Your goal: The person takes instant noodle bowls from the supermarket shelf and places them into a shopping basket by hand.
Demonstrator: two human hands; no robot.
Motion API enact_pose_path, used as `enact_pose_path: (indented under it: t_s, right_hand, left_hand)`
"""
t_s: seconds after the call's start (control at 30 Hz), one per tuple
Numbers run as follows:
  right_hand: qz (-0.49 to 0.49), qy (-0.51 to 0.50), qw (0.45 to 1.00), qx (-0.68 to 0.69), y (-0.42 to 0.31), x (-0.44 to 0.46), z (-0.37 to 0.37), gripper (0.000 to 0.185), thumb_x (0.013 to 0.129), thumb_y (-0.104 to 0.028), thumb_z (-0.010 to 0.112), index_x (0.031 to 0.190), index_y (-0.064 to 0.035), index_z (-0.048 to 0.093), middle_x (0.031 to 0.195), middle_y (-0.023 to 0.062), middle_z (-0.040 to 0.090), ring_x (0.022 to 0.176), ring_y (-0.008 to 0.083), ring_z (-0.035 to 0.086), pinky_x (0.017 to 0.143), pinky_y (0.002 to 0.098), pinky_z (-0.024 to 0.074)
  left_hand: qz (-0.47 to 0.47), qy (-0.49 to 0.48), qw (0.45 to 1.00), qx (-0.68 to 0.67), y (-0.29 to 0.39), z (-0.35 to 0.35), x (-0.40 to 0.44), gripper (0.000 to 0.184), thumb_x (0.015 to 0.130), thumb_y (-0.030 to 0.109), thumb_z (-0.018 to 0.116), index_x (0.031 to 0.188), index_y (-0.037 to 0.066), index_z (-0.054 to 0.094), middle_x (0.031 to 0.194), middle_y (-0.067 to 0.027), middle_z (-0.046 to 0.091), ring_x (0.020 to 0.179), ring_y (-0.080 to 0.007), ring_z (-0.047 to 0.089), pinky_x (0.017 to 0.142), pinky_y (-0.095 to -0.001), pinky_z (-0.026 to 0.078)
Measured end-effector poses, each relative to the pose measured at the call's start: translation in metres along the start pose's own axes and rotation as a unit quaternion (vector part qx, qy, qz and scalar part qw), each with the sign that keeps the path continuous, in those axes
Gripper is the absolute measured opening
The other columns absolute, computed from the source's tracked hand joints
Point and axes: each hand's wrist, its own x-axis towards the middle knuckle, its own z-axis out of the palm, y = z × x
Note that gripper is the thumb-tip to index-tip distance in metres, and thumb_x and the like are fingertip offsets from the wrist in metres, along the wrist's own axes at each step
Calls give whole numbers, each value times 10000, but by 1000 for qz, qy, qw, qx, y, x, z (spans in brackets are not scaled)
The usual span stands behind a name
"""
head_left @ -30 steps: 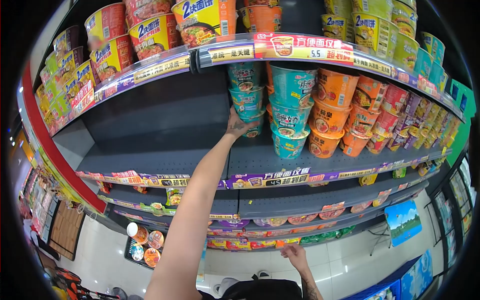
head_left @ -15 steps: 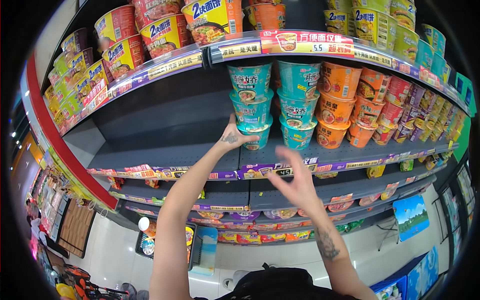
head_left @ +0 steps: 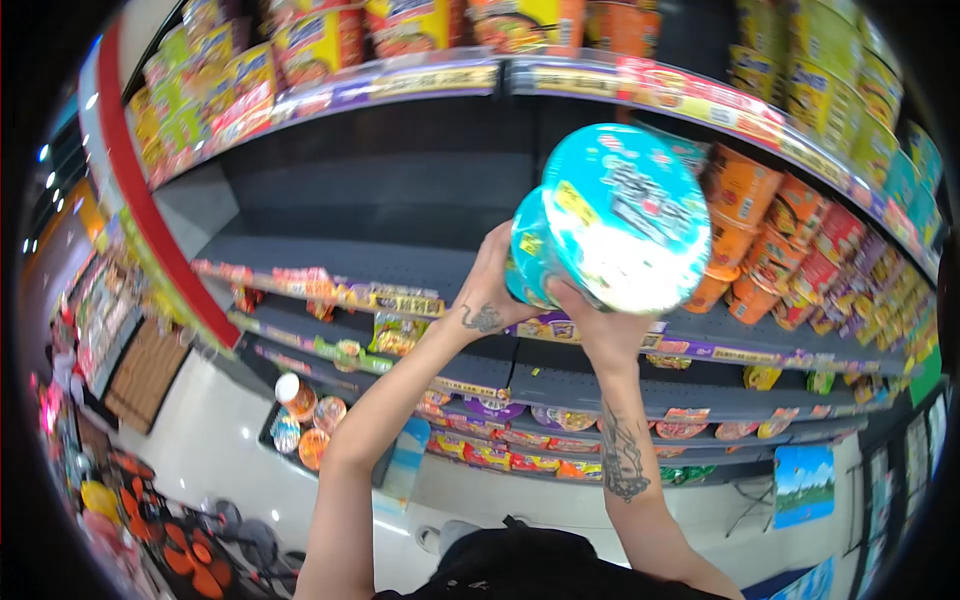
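Note:
A stack of teal instant noodle cups (head_left: 625,215) is tilted toward me in front of the shelf, with the nearest cup's glossy lid facing the camera. Part of another teal cup (head_left: 530,245) shows behind it to the left. My left hand (head_left: 488,283) is closed round the lower left side of the stack. Beneath the nearest cup's rim, my right hand (head_left: 608,330) grips from the front right, its fingers partly hidden. How many cups are held cannot be made out. Behind the stack, a sliver of a teal cup (head_left: 688,152) shows on the shelf.
Orange noodle cups (head_left: 742,190) stand stacked just right of the held cups, leaning in view. The upper shelf's price strip (head_left: 680,88) curves overhead. Below are lower shelves with packets (head_left: 510,462). On the floor at left, several cups (head_left: 313,448) sit in a dark basket.
My hands have lifted teal cups off the shelf and tilted them toward me. My right hand, free before, now grips them. The view has shifted and turned slightly.

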Motion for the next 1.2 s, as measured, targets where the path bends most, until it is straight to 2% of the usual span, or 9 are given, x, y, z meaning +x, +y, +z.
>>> enact_pose_path:
  t_s: [0.3,0.4,0.47,0.6,0.7,1.0,1.03,1.13,1.2]
  right_hand:
    - [177,-37,947,266,-6,-86,13,801,708,-292,902,1319,49,512,1215,131,627,1092,221,622,915,362,550]
    - [255,-168,850,430,-4,-128,51,712,814,-297,766,1375,15,457,1269,124,578,1130,225,588,931,391,533]
    - [298,-219,776,511,-4,-153,68,655,885,-301,675,1412,-7,421,1305,119,545,1156,227,566,942,410,522]
    - [363,-287,617,636,-16,-187,105,546,1026,-308,492,1486,-51,349,1376,110,480,1206,233,521,963,449,500]
    - [377,-304,703,521,-45,-186,166,588,1016,-276,522,1509,-47,298,1392,114,475,1259,236,504,1037,426,451]
    - [804,-324,291,405,-26,-362,365,645,983,-533,540,1454,-116,395,1414,166,520,1285,338,532,1056,583,412]
    - [808,-318,291,401,-31,-375,383,645,983,-533,540,1454,-116,395,1414,166,520,1285,338,532,1056,583,412]
    - [855,-305,225,354,-37,-410,432,670,971,-639,460,1406,-130,479,1415,121,532,1286,314,533,1046,570,436]
    - [863,-285,211,361,-40,-421,463,664,970,-647,447,1397,-140,493,1407,114,541,1284,311,535,1037,573,442]
  left_hand:
    - [-212,124,964,-100,54,-27,-149,950,650,166,906,1427,26,377,1391,-214,494,1319,-397,456,1109,-473,373]
    - [-295,167,933,-123,68,-35,-218,901,671,152,893,1412,16,398,1365,-203,531,1304,-383,478,1102,-469,375]
    - [-245,165,954,-46,69,-41,-276,478,998,306,517,1401,52,476,1342,-93,572,1215,-248,533,1065,-403,423]
    - [-417,150,896,11,65,-72,-369,529,962,383,559,1403,98,493,1371,-86,567,1250,-255,526,1087,-418,409]
    - [-560,122,818,50,62,-109,-445,581,925,459,600,1405,144,510,1400,-80,561,1286,-263,518,1109,-433,395]
    - [-655,140,672,316,23,-210,-595,466,847,436,758,1235,197,663,1234,-13,679,1126,-238,633,989,-375,485]
    - [-613,334,706,119,11,-212,-629,455,858,451,739,1227,197,663,1211,-5,686,1111,-242,639,974,-378,492]
    - [-696,146,662,237,17,-257,-641,414,902,469,672,1239,227,654,1233,9,678,1136,-224,629,996,-378,478]
    - [-635,305,699,123,9,-269,-669,410,934,453,633,1278,228,630,1274,15,661,1167,-211,614,1014,-379,467]
